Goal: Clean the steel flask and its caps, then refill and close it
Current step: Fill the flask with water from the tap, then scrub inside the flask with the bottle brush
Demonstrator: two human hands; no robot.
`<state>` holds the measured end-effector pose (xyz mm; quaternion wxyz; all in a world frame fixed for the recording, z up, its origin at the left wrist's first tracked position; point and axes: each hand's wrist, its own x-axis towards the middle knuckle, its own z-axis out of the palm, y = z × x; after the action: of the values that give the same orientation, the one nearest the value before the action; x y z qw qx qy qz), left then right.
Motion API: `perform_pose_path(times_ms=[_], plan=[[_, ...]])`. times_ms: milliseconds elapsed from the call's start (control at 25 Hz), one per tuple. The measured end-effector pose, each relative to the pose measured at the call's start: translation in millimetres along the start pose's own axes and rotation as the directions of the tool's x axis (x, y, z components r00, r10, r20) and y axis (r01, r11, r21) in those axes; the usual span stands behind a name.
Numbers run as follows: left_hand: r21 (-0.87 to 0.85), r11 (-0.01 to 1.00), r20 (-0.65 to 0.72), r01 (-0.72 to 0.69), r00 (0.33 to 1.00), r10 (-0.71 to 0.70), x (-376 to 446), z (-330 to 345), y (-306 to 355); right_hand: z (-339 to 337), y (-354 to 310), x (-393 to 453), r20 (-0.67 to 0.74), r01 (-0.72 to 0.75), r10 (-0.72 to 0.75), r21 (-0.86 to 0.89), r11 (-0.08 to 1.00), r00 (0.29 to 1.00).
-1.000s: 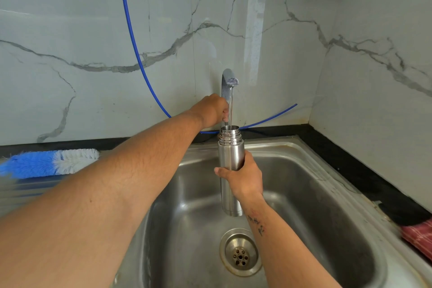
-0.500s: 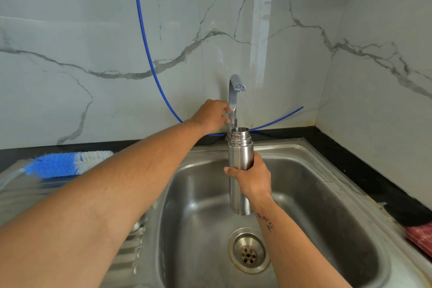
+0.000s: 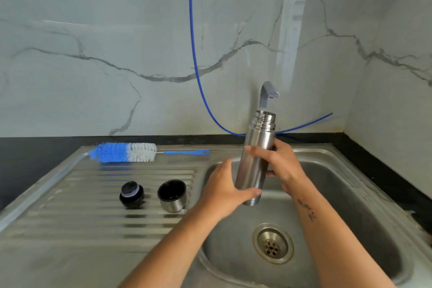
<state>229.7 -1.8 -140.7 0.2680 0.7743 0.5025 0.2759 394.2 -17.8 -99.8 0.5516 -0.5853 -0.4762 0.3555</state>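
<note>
Head view: both hands, left hand point(image 3: 224, 190) and right hand point(image 3: 279, 166), wrap the near-upright flask point(image 3: 256, 159) right of centre; caps, stopper point(image 3: 131, 195) and cup cap point(image 3: 172, 195), lie lower left, nearer the left hand.

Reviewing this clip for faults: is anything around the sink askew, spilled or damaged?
Nothing stands out. The flask is held over the sink, slightly tilted, uncapped, by the right hand and left hand. The black stopper and steel cup cap sit on the drainboard, the brush behind them. No spill shows.

Veined marble walls point(image 3: 117, 30), black counter point(image 3: 35, 149)
</note>
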Motion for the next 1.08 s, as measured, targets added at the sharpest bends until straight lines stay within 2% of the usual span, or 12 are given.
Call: perform_pose_path(times_ms=[200,440,480,560,640,680,760,840,960,1080], plan=[[-0.214,0.976,-0.056,-0.038,0.998,0.026,-20.9,-22.1,2.5,10.2,-30.6,-21.9,0.234,0.077,-0.09,0.066,0.995,0.968],[-0.299,0.953,-0.181,-0.045,0.983,-0.01,-28.1,-40.5,3.7,11.9,-31.9,-23.2,0.334,0.148,-0.175,0.105,0.983,0.926],[-0.328,0.943,-0.207,-0.046,0.978,-0.024,-28.6,-45.9,3.7,8.1,-29.2,-20.2,0.316,0.148,-0.181,0.126,0.981,0.931],[-0.384,0.922,-0.253,-0.055,0.966,-0.047,-28.5,-57.4,4.9,5.9,-19.1,-10.4,0.184,0.106,-0.121,0.086,0.991,0.975],[-0.435,0.897,-0.307,-0.08,0.949,-0.065,-28.0,-68.7,5.9,18.7,2.1,7.1,0.07,0.074,-0.07,-0.064,0.995,0.995],[-0.455,0.886,-0.332,-0.09,0.94,-0.075,-27.4,-74.1,5.2,30.0,15.0,19.0,0.062,0.084,-0.075,-0.166,0.983,0.995],[-0.481,0.871,-0.36,-0.101,0.929,-0.091,-25.5,-84.1,3.8,53.5,42.6,48.9,0.122,0.173,-0.135,-0.397,0.901,0.983],[-0.485,0.868,-0.379,-0.104,0.92,-0.101,-24.6,-93.4,0.6,73.0,58.5,77.5,0.207,0.276,-0.19,-0.569,0.774,0.96],[-0.464,0.878,-0.428,-0.113,0.897,-0.111,-21.0,-107.6,-8.2,100.5,55.5,106.0,0.268,0.384,-0.283,-0.742,0.549,0.921],[-0.471,0.875,-0.469,-0.111,0.872,-0.142,-15.9,-116.7,-17.3,127.7,45.1,118.4,0.367,0.425,-0.222,-0.839,0.34,0.903]])
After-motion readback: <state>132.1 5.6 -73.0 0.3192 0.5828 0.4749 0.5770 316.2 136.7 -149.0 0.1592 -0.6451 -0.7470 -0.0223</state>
